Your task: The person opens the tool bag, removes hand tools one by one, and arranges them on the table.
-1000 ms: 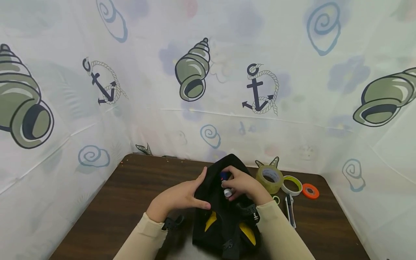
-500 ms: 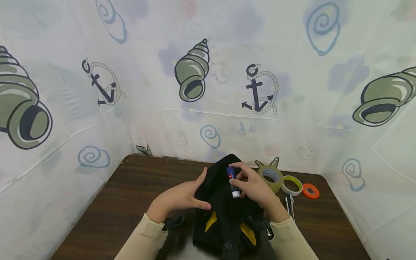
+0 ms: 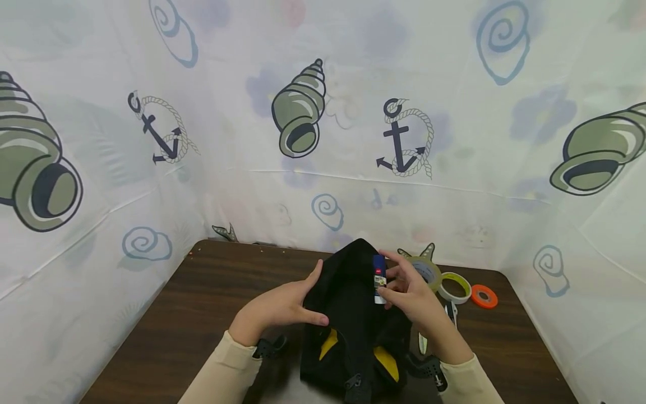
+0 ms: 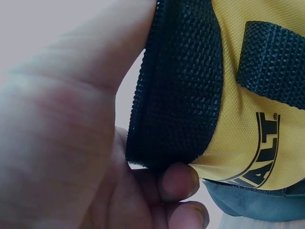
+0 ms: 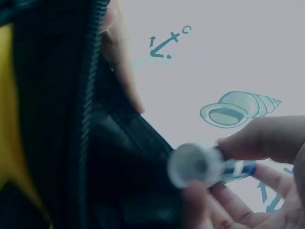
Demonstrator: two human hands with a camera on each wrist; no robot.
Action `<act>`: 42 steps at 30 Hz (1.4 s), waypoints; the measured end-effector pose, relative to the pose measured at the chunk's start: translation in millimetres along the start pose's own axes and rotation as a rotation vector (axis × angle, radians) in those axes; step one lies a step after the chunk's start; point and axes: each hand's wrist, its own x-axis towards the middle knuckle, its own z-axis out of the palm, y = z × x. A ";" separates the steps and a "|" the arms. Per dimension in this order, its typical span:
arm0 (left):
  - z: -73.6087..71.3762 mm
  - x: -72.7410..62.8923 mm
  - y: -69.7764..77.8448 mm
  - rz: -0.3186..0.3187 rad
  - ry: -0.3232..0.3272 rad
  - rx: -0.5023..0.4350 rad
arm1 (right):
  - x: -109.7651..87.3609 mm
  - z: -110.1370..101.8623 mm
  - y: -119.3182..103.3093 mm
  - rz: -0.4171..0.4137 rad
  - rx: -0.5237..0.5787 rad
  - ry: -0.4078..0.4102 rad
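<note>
A black and yellow tool bag (image 3: 348,314) stands on the table with its mouth spread, and its yellow side carries black lettering in the left wrist view. My left hand (image 3: 280,311) grips the left rim, thumb and fingers on either side of the black edging (image 4: 178,90). Between the thumb and fingers of my right hand (image 3: 416,297) is a glue stick (image 3: 379,280), blue at the top and white at the bottom. It is held upright over the right side of the bag's mouth. In the right wrist view, the glue stick's white end (image 5: 190,164) is blurred.
Right of the bag lie a wide roll of clear tape (image 3: 428,272), a white and yellow tape roll (image 3: 455,287), an orange roll (image 3: 484,296) and a utility knife (image 3: 451,312), partly hidden by my right arm. A patterned curtain (image 3: 353,207) hangs behind the wooden table (image 3: 222,280).
My right hand has lifted the glue stick from inside the bag's mouth and moved it right, turning it from tilted to upright. The left hand keeps its grip on the rim.
</note>
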 end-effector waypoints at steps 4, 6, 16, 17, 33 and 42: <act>-0.1 0.0 0.7 -0.001 -0.001 0.006 | -10.6 -8.9 5.4 -0.074 -0.094 0.065; -0.1 -0.3 1.3 -0.004 -0.002 0.010 | -17.3 -13.3 8.1 -0.079 -0.130 0.108; 0.3 0.4 3.4 -0.007 -0.005 -0.001 | -54.7 -41.2 18.4 -0.035 -0.213 0.353; 0.8 0.6 2.8 -0.007 -0.004 0.001 | -57.6 -45.8 20.9 -0.046 -0.236 0.379; 0.4 0.6 2.4 -0.012 0.003 0.011 | -93.6 -125.7 60.4 0.179 -0.401 0.478; 2.1 3.2 2.9 -0.012 -0.006 0.010 | -91.0 -155.4 100.9 0.472 -0.519 0.331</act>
